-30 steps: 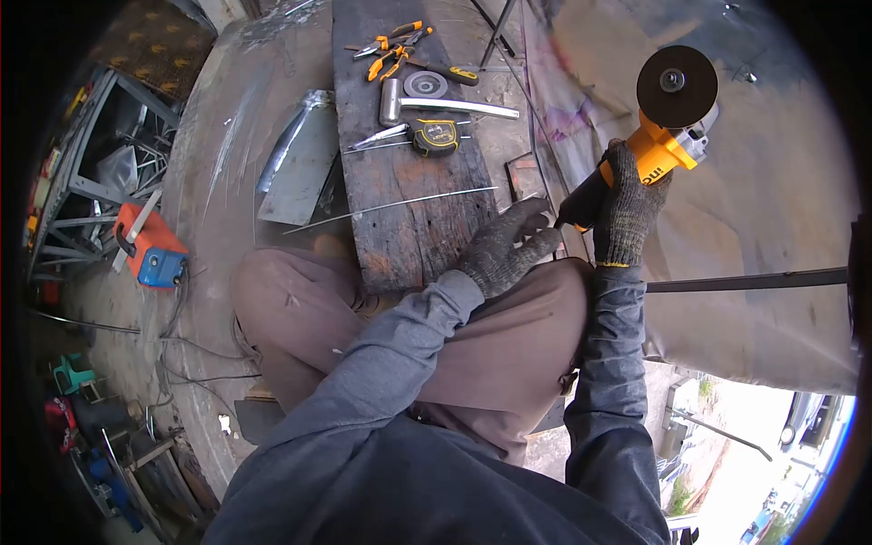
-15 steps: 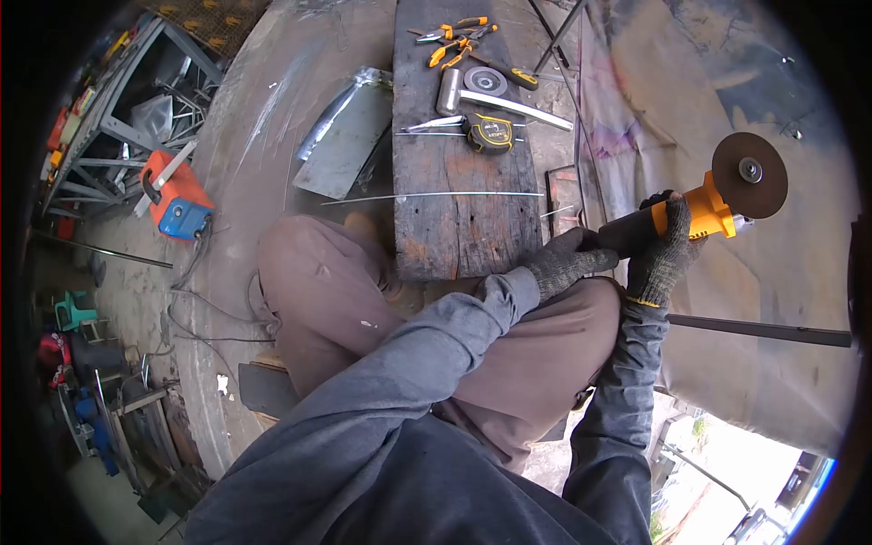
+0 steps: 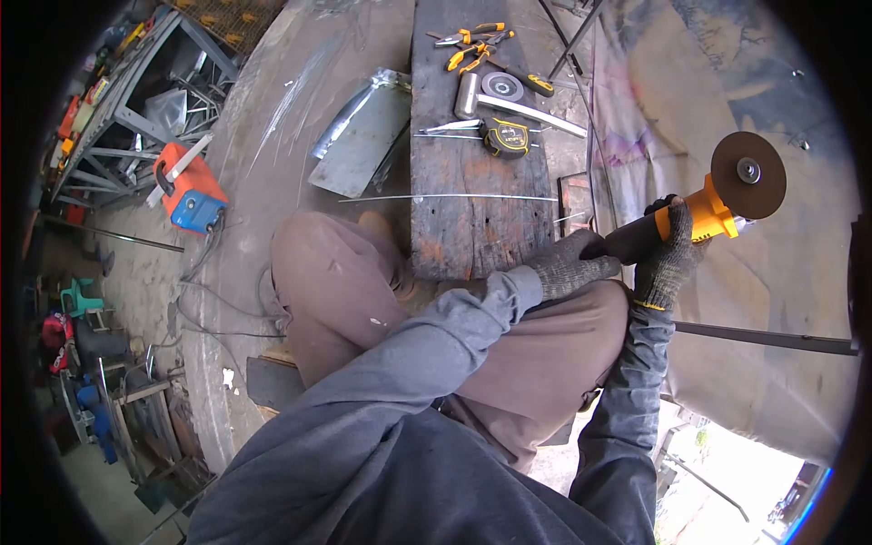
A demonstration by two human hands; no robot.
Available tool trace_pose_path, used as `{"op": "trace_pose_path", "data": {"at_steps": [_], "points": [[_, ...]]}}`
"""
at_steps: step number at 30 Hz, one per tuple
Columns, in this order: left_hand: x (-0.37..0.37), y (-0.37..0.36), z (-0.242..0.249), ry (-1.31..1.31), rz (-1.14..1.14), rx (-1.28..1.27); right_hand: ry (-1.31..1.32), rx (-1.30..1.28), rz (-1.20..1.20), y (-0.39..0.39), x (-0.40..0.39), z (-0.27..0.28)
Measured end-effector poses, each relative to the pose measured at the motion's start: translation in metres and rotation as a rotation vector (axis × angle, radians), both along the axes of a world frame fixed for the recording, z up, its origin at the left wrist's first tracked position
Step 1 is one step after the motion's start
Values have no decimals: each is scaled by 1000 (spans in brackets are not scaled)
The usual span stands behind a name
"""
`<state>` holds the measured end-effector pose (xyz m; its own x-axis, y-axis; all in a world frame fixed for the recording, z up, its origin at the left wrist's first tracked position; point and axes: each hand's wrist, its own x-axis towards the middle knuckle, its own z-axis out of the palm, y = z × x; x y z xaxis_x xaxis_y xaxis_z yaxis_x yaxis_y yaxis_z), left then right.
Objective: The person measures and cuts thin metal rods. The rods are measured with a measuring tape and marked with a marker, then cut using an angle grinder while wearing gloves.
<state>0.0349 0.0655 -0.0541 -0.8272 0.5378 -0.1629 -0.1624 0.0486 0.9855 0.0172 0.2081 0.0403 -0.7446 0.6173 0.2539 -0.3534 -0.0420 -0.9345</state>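
An angle grinder with a yellow head and a dark grip is held above my knee at the right. A thin brown cutting disc is fitted on it, facing up. My gloved right hand wraps around the body just behind the yellow head. Closed about the rear of the dark grip is my gloved left hand, its fingers partly hidden. A thin metal rod lies across the wooden plank, to the left of the grinder and apart from it.
On the plank lie a tape measure, a hammer, a grinding disc and pliers. A metal sheet rests left of it. An orange and blue machine with cables stands farther left. A dark bar crosses the tarpaulin.
The camera has turned slightly, so the plank and tools appear a little farther right. Both hands keep their hold on the angle grinder, which has hardly moved in view.
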Motion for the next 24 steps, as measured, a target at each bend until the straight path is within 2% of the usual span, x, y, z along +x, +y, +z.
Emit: {"op": "trace_pose_path", "data": {"at_steps": [2, 3, 4, 6, 7, 8, 9, 12, 14, 15, 17, 21, 23, 24], "points": [[-3, -34, -2, 253, 96, -87, 0, -15, -11, 3, -1, -4], [-7, -64, 21, 230, 99, -197, -16, 31, -25, 4, -1, -5], [-15, -91, 26, 312, 86, -354, -35, 76, -43, 5, 1, -7], [-28, -155, 8, 747, 242, -749, -44, 90, -50, 6, 1, -7], [-36, -185, 30, 797, 123, -1112, -52, 108, -45, 6, 1, -7], [-43, -216, 22, 842, 125, -1283, -65, 106, -45, 3, 3, -3], [-41, -240, 29, 756, 132, -1362, -56, 141, -48, 10, 0, -12], [-39, -298, 32, 686, 30, -1340, -72, 229, -48, 11, 1, -10], [-52, -324, 7, 376, -111, -1206, -101, 258, -29, 15, -1, -15], [-55, -322, 10, 391, -138, -1212, -128, 281, -67, 11, -1, -12], [-53, -315, 16, 326, 41, -1123, -197, 331, -99, 12, -3, -14], [-70, -307, 16, 290, 96, -1099, -218, 353, -100, 9, -4, -13], [-83, -313, 8, 472, 146, -1152, -211, 360, -96, 8, -2, -11], [-89, -312, 9, 471, 148, -1194, -222, 369, -85, 8, -1, -9]]}}
